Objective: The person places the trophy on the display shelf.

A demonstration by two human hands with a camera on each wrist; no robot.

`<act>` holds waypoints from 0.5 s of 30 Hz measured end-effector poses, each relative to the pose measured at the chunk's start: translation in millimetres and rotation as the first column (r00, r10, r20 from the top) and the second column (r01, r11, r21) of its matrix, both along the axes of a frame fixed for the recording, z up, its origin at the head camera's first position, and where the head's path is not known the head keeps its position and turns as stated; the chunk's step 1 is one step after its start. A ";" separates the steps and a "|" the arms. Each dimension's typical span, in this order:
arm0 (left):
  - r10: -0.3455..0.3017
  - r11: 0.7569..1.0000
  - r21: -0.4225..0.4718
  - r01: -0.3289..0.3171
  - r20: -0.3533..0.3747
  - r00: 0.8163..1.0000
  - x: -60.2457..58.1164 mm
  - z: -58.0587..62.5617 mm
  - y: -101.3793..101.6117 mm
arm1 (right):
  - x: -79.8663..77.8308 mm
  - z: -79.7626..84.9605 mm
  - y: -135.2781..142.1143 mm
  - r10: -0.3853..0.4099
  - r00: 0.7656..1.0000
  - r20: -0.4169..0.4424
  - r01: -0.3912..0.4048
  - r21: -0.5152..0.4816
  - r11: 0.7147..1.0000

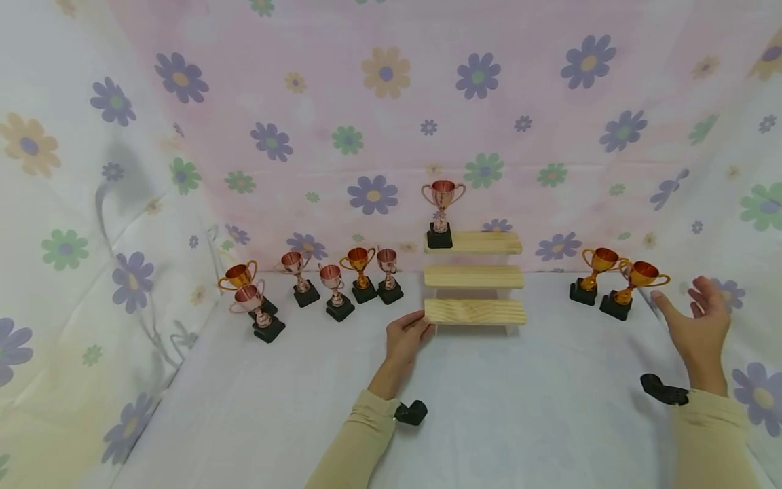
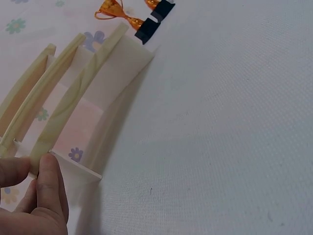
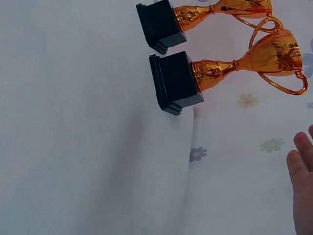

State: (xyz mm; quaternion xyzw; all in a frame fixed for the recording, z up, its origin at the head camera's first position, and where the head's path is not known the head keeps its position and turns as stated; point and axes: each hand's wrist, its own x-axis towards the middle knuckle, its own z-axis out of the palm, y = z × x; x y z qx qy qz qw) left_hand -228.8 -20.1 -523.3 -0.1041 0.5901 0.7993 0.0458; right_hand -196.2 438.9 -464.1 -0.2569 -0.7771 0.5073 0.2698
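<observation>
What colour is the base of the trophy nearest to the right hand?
The trophy base is black; the right wrist view shows it best.

We count four gold cups [image 1: 643, 274], five copper cups [image 1: 442, 195], one stand [image 1: 474, 276] with three shelves [image 1: 475, 312] and two hands [image 1: 404, 341].

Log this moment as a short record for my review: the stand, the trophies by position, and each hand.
Stand: three wooden steps
Left hand: pinches the left end of the bottom step
Right hand: holds nothing; beside the right-hand pair, not touching it
Top step: one rose-gold trophy, upright at the left end
Right of stand: two gold trophies, upright
Left of stand: six upright trophies, two gold, four rose-gold
</observation>
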 end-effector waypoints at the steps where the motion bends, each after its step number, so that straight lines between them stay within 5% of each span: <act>1: -0.001 1.000 -0.002 0.001 0.000 1.000 0.0 0.2 -0.1 | -1.5 -1.0 -1.4 0.009 1.000 0.007 -0.009 -0.006 1.000; 15: 0.002 1.000 0.014 -0.002 0.003 1.000 -0.6 0.3 -0.2 | -22.9 -7.5 -12.1 0.074 0.997 -0.005 -0.074 -0.116 0.990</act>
